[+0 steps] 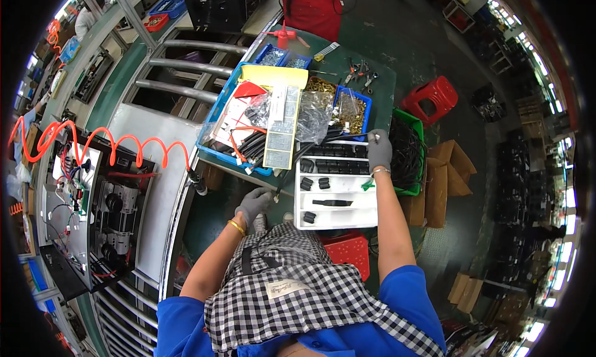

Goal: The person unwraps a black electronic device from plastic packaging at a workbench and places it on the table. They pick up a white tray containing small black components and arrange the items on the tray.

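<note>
My left hand (254, 204), in a grey glove, is closed at the near edge of the bench. It grips the end of a black cable (284, 182) with a small pale connector at its fingertips. My right hand (379, 151), gloved alike, is closed above the far right corner of a white compartment tray (335, 220). A small white tip shows at its fingers, and a black strand reaches toward it; it looks like the same cable's other end. Rows of black cylindrical parts (338, 166) fill the tray's far compartments; a few lie in the nearer ones.
A blue crate (205, 147) holds black cables, bags and a yellow-edged parts case (280, 130). Blue bins of screws (352, 109) and hand tools (360, 73) lie beyond. Right of the bench stand a green cable crate (406, 149), cardboard boxes and a red stool (431, 101). A roller conveyor (180, 93) runs left.
</note>
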A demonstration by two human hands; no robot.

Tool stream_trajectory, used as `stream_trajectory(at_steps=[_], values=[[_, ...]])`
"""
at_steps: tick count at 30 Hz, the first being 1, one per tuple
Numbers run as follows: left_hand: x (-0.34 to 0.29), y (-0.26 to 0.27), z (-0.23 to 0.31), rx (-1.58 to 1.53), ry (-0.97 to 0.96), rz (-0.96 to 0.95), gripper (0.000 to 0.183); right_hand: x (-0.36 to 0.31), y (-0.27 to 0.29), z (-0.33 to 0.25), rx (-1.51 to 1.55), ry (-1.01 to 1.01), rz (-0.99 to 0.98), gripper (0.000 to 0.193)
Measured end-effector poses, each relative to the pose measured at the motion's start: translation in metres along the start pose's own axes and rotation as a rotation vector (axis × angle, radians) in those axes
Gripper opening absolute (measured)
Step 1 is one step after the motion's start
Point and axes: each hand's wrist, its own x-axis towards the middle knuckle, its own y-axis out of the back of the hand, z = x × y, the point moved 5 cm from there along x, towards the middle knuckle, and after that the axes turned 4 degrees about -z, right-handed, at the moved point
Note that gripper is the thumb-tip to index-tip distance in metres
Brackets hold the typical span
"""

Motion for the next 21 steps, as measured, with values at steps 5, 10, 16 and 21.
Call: stream_trajectory(at_steps=[5, 10, 16, 21], values=[[-0.013, 0.001, 0.011, -0.018, 0.028, 0.054, 0.035, 0.024, 0.002, 0.020, 0.292, -0.073, 0.111, 0.012], [-0.016, 0.006, 0.004, -0.068, -0.024, 0.139, 0.038, 0.040, 0.007, 0.027, 0.446, -0.209, 0.121, 0.015], [-0.009, 0.011, -0.004, -0.086, 0.031, 0.130, 0.057, 0.039, -0.004, 0.029, 0.319, -0.252, -0.101, 0.023], [0.003, 0.003, -0.012, -0.073, 0.118, 0.072, 0.067, 0.040, -0.005, 0.043, -0.066, -0.106, -0.151, 0.030]])
